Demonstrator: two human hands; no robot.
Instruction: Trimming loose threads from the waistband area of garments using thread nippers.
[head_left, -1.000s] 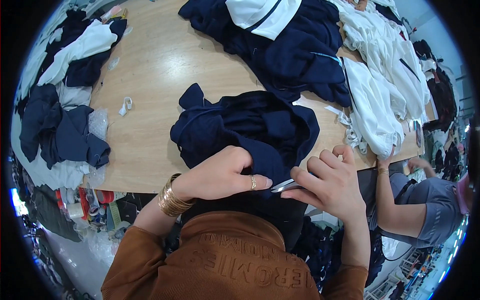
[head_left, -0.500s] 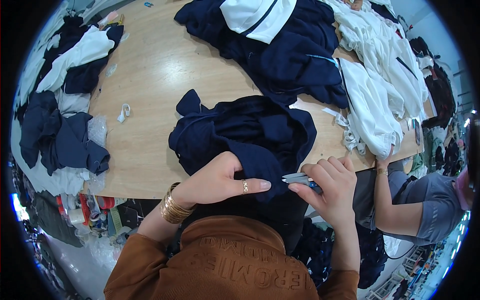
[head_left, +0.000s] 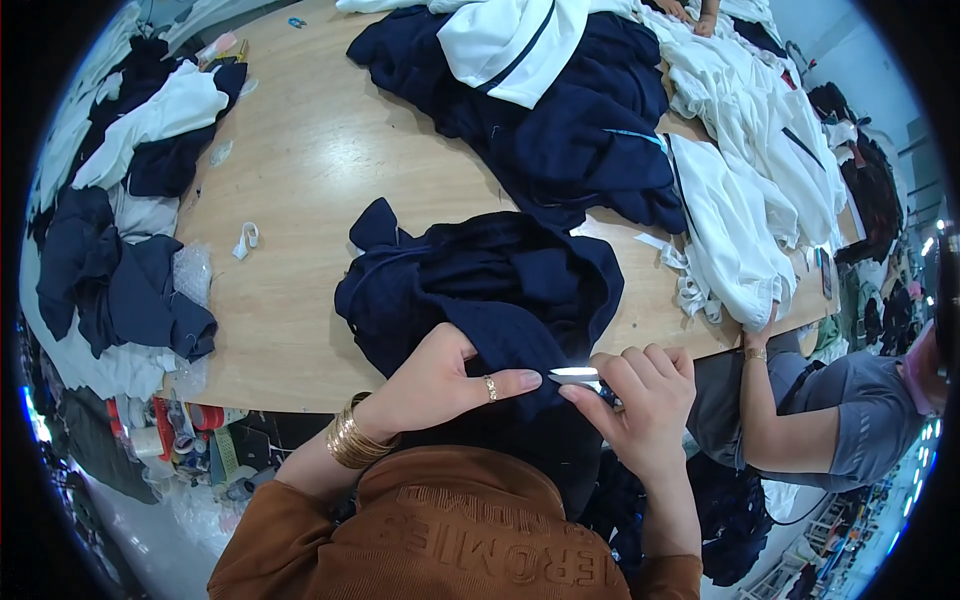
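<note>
A navy garment (head_left: 520, 270) lies bunched at the near edge of the table, with part of it drawn toward me over the edge. My left hand (head_left: 445, 380) pinches a fold of it, the thumb on top and the other fingers hidden beneath the cloth. In my right hand (head_left: 640, 400) is a small pair of metal thread snips (head_left: 575, 376). Their blades point left, at the cloth just beside my left thumb tip. Whether the tips touch the fabric or a thread, I cannot make out.
Beyond it lies a navy heap (head_left: 590, 130) with a white striped piece (head_left: 515, 50) on top. White garments (head_left: 740, 200) cover the right side, where a co-worker's arm (head_left: 762, 400) reaches in. Dark and white clothes (head_left: 130, 265) pile at the left, near a white strip (head_left: 245, 240).
The snips have shifted slightly left, closer to my left thumb, and their blades now look closer together. My left hand keeps its hold on the navy cloth.
</note>
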